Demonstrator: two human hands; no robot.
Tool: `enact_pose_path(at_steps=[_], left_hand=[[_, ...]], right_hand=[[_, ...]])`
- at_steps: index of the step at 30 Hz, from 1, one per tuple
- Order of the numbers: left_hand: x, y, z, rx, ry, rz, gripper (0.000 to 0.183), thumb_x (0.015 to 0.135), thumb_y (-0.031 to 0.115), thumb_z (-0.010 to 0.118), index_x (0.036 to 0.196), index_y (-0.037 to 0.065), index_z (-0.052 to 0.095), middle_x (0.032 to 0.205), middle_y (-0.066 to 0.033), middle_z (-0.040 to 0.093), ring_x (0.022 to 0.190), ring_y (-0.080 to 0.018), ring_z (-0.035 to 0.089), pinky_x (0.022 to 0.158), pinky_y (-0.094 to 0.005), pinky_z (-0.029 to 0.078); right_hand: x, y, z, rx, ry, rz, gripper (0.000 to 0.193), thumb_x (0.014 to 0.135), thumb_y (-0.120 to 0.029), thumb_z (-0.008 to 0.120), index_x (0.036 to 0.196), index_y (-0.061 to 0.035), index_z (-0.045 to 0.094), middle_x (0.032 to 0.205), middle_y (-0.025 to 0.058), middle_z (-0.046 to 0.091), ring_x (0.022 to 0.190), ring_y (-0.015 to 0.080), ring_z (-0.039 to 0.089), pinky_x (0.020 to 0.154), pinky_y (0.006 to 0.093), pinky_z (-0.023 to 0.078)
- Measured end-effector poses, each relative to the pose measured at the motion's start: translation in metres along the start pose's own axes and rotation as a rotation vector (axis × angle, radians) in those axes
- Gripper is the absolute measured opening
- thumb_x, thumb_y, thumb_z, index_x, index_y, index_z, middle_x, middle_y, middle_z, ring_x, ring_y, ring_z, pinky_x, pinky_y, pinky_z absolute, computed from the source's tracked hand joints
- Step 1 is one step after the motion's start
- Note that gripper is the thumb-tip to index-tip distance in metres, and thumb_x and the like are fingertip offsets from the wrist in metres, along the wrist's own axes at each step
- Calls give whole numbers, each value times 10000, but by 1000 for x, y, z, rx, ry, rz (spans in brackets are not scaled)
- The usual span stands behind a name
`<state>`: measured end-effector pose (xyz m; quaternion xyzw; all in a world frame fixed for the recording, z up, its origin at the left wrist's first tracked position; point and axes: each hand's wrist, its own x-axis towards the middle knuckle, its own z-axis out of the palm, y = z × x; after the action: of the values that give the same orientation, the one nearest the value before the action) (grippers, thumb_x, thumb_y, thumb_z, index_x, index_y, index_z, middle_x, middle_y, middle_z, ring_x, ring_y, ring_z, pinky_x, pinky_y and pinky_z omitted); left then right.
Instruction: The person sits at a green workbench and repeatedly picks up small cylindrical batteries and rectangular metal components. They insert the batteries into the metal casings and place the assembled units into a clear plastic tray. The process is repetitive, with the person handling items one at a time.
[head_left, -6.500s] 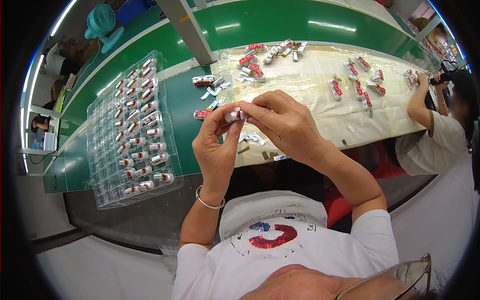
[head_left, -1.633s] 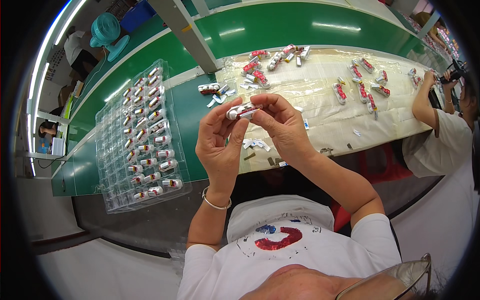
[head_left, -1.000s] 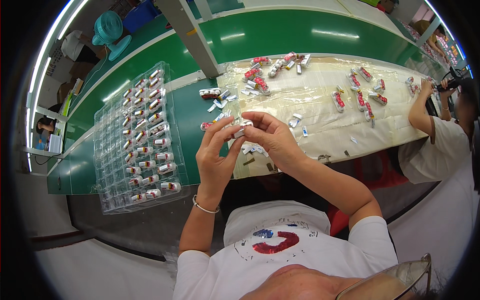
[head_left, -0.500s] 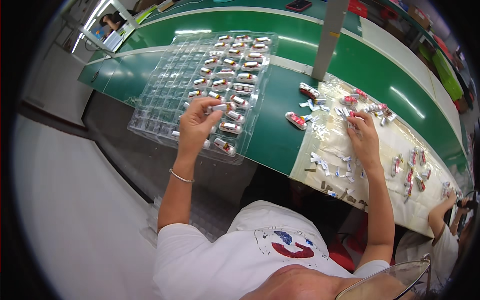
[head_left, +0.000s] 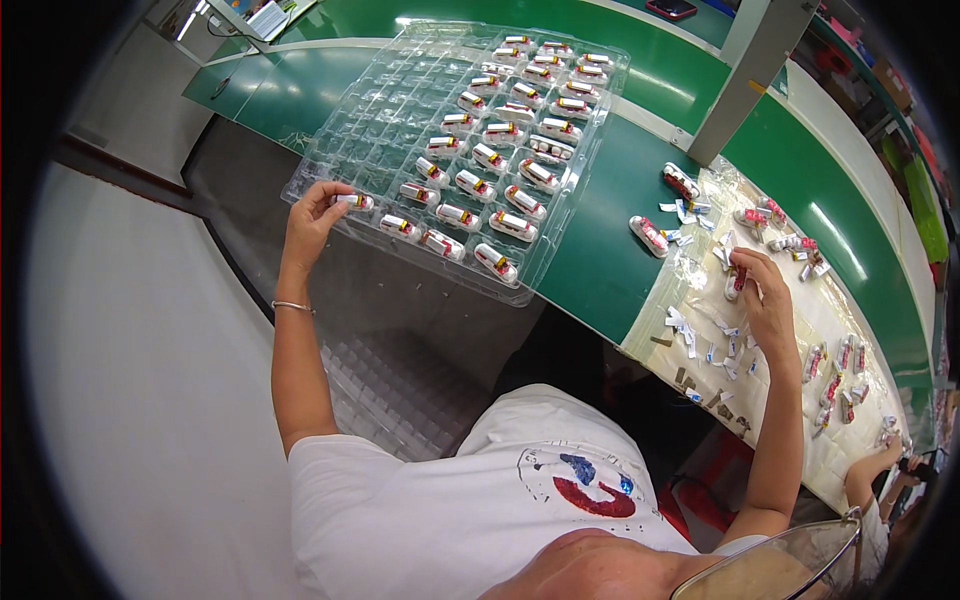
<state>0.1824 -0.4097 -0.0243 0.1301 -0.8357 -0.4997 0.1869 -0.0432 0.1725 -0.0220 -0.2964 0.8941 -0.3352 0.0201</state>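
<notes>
A clear plastic tray point(head_left: 385, 140) divided into pockets lies on the green table. Rows of small capsule-shaped pieces point(head_left: 475, 186), white and red with a pale strip on top, fill much of its right part. My left hand point(head_left: 312, 225) is at the tray's near edge, thumb and fingers closed on one such capsule-shaped piece point(head_left: 357, 203) at a front pocket. Over the cream-coloured sheet, my right hand point(head_left: 770, 310) pinches another red-and-white capsule-shaped piece point(head_left: 736, 284); its fingers partly cover it. Small white-and-blue strips point(head_left: 682, 328) are scattered beside that hand.
Two loose capsule pieces point(head_left: 649, 236) lie between the tray and the cream sheet point(head_left: 690, 290). More pieces point(head_left: 830, 385) are grouped to the right, near another person's hand point(head_left: 880, 458). A grey metal post point(head_left: 750, 85) rises behind the sheet. A phone point(head_left: 671, 9) lies at the back.
My left hand has moved left and down with a piece to the tray's front-left pockets. My right hand now has a piece lifted off the sheet's pile. The whole view has shifted.
</notes>
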Motion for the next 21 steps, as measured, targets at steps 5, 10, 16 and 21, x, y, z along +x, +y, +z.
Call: enact_pose_path(at_steps=[5, 10, 16, 21], left_hand=[[5, 4, 5, 281, -64, 41, 141, 865, -3, 620, 990, 18, 681, 1073, -44, 667, 981, -158, 619, 885, -282, 468], [8, -2, 8, 719, 26, 297, 124, 850, 19, 658, 956, 45, 716, 1115, -110, 650, 1120, -282, 591, 961, -364, 448], [0, -2, 12, 682, -32, 199, 104, 891, 6, 629, 976, 23, 687, 1040, -98, 657, 962, -242, 647, 873, -319, 492], [3, 20, 30, 807, 174, 338, 119, 902, 1, 619, 1000, 7, 687, 1030, -86, 677, 983, -221, 651, 878, -317, 498]], right_hand=[[0, 1, -4, -67, -13, -23, 398, 799, 104, 522, 1152, -38, 641, 1160, 113, 607, 1082, 288, 585, 949, 347, 467], [4, 11, -4, -140, -41, -108, 361, 823, 1, 606, 1171, -79, 659, 1037, 128, 595, 994, 293, 587, 889, 376, 470], [-3, 7, -17, -73, -141, 21, 382, 839, -121, 684, 1219, -121, 648, 1027, 86, 601, 982, 251, 593, 873, 357, 478], [-5, 31, -12, -52, 28, -85, 297, 873, -93, 647, 1169, -102, 664, 1119, 95, 597, 1059, 260, 583, 928, 354, 476]])
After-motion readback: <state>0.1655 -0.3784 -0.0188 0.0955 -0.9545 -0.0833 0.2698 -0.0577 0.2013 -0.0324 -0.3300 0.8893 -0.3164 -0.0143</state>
